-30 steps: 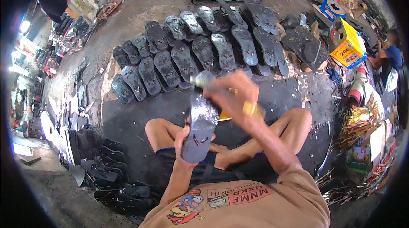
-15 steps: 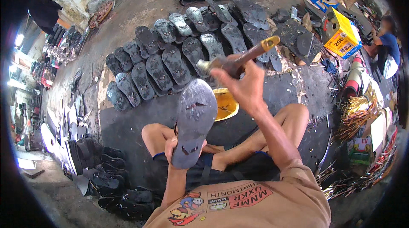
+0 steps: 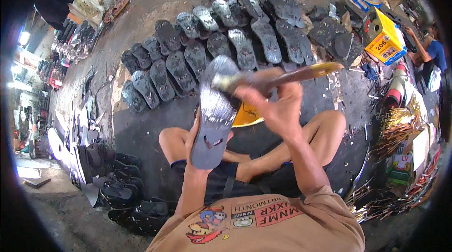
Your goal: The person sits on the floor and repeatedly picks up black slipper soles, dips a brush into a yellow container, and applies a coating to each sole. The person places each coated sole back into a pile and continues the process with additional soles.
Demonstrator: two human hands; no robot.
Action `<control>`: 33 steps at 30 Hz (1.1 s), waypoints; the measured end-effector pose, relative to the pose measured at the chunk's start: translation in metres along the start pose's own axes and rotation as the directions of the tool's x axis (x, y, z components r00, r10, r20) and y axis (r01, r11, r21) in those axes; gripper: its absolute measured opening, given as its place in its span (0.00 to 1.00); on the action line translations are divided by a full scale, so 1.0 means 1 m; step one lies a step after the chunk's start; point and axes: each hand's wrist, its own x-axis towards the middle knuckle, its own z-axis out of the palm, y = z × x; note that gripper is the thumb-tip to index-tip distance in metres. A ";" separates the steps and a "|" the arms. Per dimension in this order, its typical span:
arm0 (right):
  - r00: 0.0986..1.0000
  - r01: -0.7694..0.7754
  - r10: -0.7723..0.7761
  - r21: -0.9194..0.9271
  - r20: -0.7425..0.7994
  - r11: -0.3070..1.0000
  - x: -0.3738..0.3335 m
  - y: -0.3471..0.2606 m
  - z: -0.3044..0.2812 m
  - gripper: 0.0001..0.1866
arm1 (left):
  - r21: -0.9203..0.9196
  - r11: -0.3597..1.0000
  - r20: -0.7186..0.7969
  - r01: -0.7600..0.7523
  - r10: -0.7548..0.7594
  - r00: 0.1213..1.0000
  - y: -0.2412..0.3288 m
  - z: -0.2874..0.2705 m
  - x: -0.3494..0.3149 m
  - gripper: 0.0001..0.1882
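Note:
A dark grey sandal sole (image 3: 209,132) with slits in it stands tilted before me. My left hand (image 3: 193,140) is closed around its lower part from behind, and some of the fingers are hidden. My right hand (image 3: 281,110) grips a wooden-handled brush (image 3: 308,71), whose tip rests on the upper part of the sole and is blurred. Wet, shiny streaks cover the sole's upper half. Below my right hand is a yellow container (image 3: 247,119), partly hidden by the hand and the sole. It holds yellowish stuff with dark bits.
Rows of dark soles (image 3: 162,80) lie on the floor ahead. More black sandals (image 3: 125,186) are piled at left. To the right stand a yellow box (image 3: 383,40) and bundles of thin sticks (image 3: 400,122). Another person (image 3: 431,54) sits at the far right.
The brush has come down onto the sole, its handle swinging flatter to the right. The sole has tipped up and its upper half now shows wet streaks.

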 end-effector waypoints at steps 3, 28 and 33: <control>0.867 0.165 -0.048 -0.195 0.496 0.967 -0.080 -0.012 0.014 0.12 | 0.302 0.952 -0.045 -0.043 0.060 0.997 0.004 0.005 0.025 0.29; 0.970 -0.220 0.221 -0.029 0.100 0.975 -0.053 -0.016 0.025 0.12 | 0.010 0.987 -0.101 -0.161 0.161 0.982 -0.004 0.028 0.050 0.29; 0.970 -0.205 0.214 -0.084 0.117 0.975 -0.060 -0.009 0.012 0.15 | -0.407 0.912 0.035 0.048 -0.037 0.999 -0.001 0.017 0.047 0.28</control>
